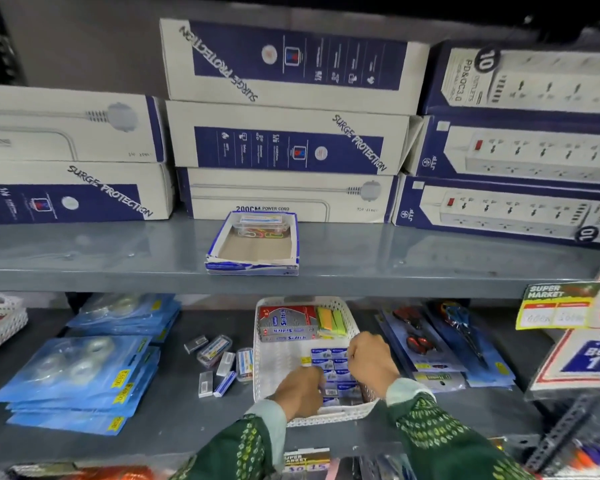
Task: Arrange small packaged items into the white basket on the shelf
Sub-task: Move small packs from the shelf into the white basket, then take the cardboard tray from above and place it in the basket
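A white perforated basket (270, 362) stands on the lower shelf, just below the upper shelf's edge. Small blue-and-white packets (329, 362) lie in rows in its near right part. Red and grey boxes (286, 322) and yellow-green pads (331, 322) fill its far end. My left hand (300, 393) is inside the basket at the near edge, fingers closed on the packets. My right hand (373, 362) rests on the packets' right side, fingers curled on them. Several loose small packets (219, 363) lie on the shelf left of the basket.
Blue tape blister packs (80, 372) are stacked at the left, scissors packs (440, 344) at the right. Another white basket (0, 323) sits far left. On the upper shelf stand an open cardboard tray (253, 244) and stacked power-strip boxes (284, 140).
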